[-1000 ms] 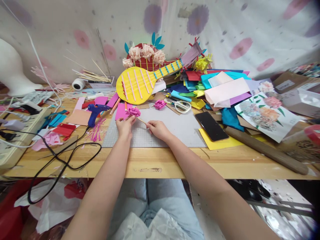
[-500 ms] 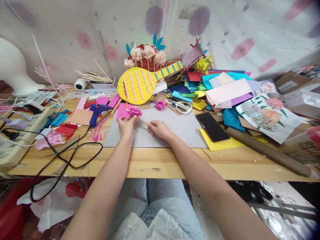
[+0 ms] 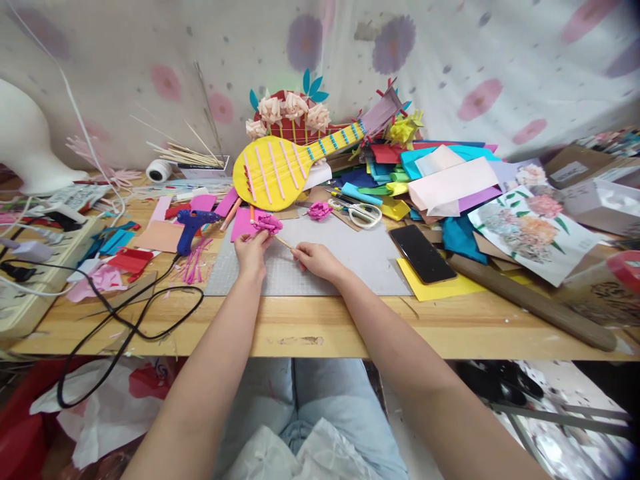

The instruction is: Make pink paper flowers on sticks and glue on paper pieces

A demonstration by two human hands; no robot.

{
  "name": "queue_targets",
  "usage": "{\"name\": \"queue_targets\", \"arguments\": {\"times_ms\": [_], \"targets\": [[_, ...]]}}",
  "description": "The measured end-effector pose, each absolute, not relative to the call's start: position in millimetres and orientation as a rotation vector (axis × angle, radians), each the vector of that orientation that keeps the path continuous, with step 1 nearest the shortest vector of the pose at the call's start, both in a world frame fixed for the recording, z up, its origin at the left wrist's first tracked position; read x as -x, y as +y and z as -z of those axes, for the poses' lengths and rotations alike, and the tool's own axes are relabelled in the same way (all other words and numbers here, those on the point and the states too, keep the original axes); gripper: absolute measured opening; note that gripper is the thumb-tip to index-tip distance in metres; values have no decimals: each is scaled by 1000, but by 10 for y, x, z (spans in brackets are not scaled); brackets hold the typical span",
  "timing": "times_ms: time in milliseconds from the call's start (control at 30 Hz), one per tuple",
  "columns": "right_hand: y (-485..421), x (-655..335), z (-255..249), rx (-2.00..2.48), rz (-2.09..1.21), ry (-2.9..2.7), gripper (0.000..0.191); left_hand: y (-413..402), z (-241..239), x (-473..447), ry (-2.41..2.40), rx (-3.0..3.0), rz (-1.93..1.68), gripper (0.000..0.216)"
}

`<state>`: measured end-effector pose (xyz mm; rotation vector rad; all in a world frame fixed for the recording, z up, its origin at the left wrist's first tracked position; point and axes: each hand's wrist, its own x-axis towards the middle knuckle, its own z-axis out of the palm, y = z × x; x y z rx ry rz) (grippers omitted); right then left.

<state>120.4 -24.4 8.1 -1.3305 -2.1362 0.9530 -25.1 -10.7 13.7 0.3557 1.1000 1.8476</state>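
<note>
A magenta crepe-paper flower (image 3: 269,224) is held above the grey cutting mat (image 3: 320,277), with the fingers of my left hand (image 3: 251,255) closed at its base. From the flower a thin wooden stick (image 3: 284,243) runs to the right, and my right hand (image 3: 319,260) pinches its other end. Another magenta paper flower (image 3: 320,211) lies at the back of the mat. Behind my left hand is a flat magenta paper sheet (image 3: 242,225). White-handled scissors (image 3: 365,215) rest to the right of the second flower.
A yellow paper lute (image 3: 273,175) stands behind the mat. To the left are a blue glue gun (image 3: 190,230) with a looping black cord and a power strip (image 3: 50,283). A phone (image 3: 423,253), a wooden rod (image 3: 533,301) and stacked coloured paper (image 3: 453,183) occupy the right.
The view has shifted slightly. Both hands keep their hold on the flower and its stick, and the flower looks turned a little.
</note>
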Motion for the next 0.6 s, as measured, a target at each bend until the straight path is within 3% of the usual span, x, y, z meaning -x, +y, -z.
{"name": "queue_targets", "arguments": {"times_ms": [367,600], "targets": [[-264,-1222,-109,1352,-979,-2165,23,-87,-141,345,1040,-314,-1863,35],[-188,-1479,-163,1308,-1398,-2061,21,-25,-135,554,1072,-273,-1935,32]]}}
